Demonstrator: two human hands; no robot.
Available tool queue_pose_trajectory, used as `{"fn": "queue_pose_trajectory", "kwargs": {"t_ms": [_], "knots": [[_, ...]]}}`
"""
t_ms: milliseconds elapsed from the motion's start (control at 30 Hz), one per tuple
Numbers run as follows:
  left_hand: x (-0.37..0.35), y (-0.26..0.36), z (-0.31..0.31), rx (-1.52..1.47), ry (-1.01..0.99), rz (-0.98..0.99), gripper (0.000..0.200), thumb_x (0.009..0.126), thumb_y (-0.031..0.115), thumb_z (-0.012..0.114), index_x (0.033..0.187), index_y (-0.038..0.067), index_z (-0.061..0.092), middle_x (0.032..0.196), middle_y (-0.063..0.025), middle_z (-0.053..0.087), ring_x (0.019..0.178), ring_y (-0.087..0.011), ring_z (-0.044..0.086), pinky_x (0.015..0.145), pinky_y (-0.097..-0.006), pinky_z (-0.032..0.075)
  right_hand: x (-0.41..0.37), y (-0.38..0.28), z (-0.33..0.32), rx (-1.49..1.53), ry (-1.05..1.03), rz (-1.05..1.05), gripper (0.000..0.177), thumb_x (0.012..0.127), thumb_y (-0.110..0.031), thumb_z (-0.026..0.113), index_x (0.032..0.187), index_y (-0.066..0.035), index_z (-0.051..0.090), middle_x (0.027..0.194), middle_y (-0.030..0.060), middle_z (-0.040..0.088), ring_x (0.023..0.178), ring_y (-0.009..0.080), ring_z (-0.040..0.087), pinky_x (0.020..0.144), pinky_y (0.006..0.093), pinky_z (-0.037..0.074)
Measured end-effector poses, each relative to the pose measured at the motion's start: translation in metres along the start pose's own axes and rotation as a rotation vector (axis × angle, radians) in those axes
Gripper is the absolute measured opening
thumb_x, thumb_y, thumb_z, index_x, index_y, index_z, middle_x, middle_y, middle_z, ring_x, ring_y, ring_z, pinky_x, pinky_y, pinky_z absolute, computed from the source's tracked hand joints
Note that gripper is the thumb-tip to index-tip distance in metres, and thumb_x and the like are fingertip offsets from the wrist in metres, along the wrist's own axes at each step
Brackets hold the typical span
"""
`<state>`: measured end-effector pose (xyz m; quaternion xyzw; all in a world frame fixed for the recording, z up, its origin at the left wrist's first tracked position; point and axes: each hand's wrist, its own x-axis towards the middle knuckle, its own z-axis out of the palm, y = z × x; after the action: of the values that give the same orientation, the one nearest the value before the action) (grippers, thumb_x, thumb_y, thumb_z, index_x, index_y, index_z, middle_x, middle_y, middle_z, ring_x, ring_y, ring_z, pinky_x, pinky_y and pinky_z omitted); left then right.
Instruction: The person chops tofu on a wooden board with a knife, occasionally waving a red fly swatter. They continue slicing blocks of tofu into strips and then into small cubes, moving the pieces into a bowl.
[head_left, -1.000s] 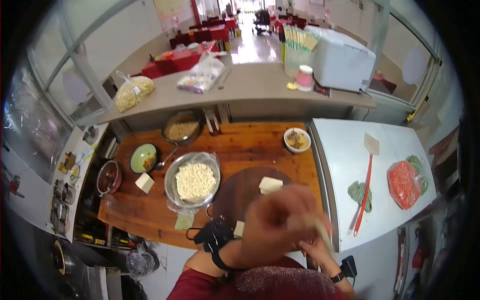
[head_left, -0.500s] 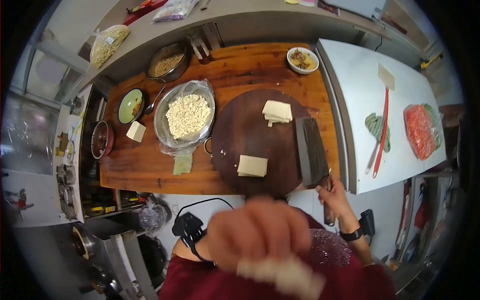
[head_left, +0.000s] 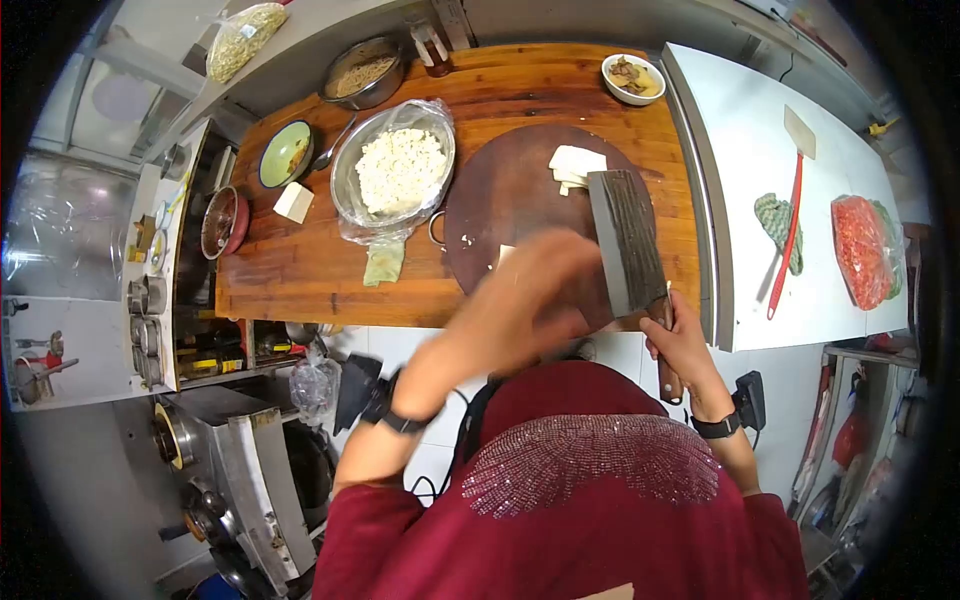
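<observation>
My right hand [head_left: 682, 345] is closed around the wooden handle of a cleaver [head_left: 630, 240]; its broad dark blade lies over the right side of the round chopping board [head_left: 500, 180]. Blurred by motion, my left hand [head_left: 530, 295] hovers over the board's near part, thumb apart from the fingers, with nothing visible in it. Beneath it, a corner of a pale tofu slice [head_left: 505, 256] shows; the rest is hidden. Further back, stacked tofu slices [head_left: 577, 166] lie beside the blade's tip. A pale piece [head_left: 612, 593] shows at the bottom edge of the view.
Left of the board stands a plastic-lined bowl [head_left: 345, 190] of small white pieces, with a green cloth [head_left: 384, 264] below it. A tofu block [head_left: 294, 202], green bowl [head_left: 287, 150] and red bowl [head_left: 226, 222] are further left. A white bowl [head_left: 633, 80] stands at the back right.
My left hand has moved from close to the camera, where it held a pale piece, forward over the board. The view has tilted down. My right hand still holds the cleaver.
</observation>
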<state>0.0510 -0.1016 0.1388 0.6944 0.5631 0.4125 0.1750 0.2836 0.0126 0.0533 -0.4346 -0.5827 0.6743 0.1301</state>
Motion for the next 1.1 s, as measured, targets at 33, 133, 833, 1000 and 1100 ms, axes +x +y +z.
{"fn": "queue_pose_trajectory", "kwargs": {"t_ms": [33, 133, 833, 1000, 1100], "knots": [[-0.002, -0.032, 0.016, 0.225, -0.020, -0.085, 0.064, 0.066, 0.011, 0.072, 0.123, 0.005, 0.046, 0.119, -0.0133, 0.050, 0.111, -0.0284, 0.048, 0.091, -0.0424, 0.038, 0.000, -0.001, 0.000, -0.011, 0.003, -0.008, 0.020, 0.082, -0.001, 0.058, 0.097, -0.004, 0.045, 0.061, -0.0002, 0.047, 0.047, 0.0069, 0.046, 0.041, 0.0211, 0.037], [-0.024, -0.105, 0.043, 0.701, -0.180, -0.059, 0.066, 0.062, 0.008, 0.071, 0.123, 0.006, 0.046, 0.115, -0.0127, 0.051, 0.112, -0.0272, 0.047, 0.091, -0.0400, 0.037, -0.001, -0.004, 0.000, 0.020, 0.006, -0.023, 0.019, 0.083, -0.002, 0.058, 0.096, -0.004, 0.045, 0.062, -0.0003, 0.046, 0.047, 0.0070, 0.045, 0.042, 0.0216, 0.037], [-0.004, -0.162, 0.029, 0.566, -0.568, 0.016, 0.050, 0.065, 0.005, 0.068, 0.112, 0.004, 0.050, 0.109, -0.0137, 0.051, 0.105, -0.0320, 0.049, 0.089, -0.0398, 0.041, 0.020, -0.006, -0.003, -0.424, 0.019, -0.324, 0.025, 0.085, -0.008, 0.057, 0.105, 0.000, 0.043, 0.065, 0.0047, 0.050, 0.050, 0.0149, 0.049, 0.047, 0.0291, 0.040], [-0.047, -0.130, 0.047, 0.452, 0.049, -0.132, 0.036, 0.071, 0.009, 0.068, 0.103, 0.002, 0.053, 0.105, -0.0144, 0.052, 0.099, -0.0332, 0.051, 0.085, -0.0407, 0.042, 0.041, -0.037, 0.006, -0.758, -0.108, -0.398, 0.027, 0.088, -0.018, 0.054, 0.106, -0.001, 0.043, 0.082, 0.0239, 0.059, 0.076, 0.0449, 0.056, 0.062, 0.0467, 0.044], [-0.069, -0.136, 0.074, 0.411, 0.201, -0.134, 0.028, 0.073, 0.007, 0.065, 0.099, 0.002, 0.055, 0.100, -0.0140, 0.053, 0.095, -0.0331, 0.052, 0.082, -0.0406, 0.044, 0.050, -0.052, 0.017, -0.936, -0.223, -0.343, 0.024, 0.088, -0.018, 0.053, 0.103, -0.002, 0.043, 0.084, 0.0247, 0.059, 0.078, 0.0434, 0.057, 0.063, 0.0486, 0.044]]}}
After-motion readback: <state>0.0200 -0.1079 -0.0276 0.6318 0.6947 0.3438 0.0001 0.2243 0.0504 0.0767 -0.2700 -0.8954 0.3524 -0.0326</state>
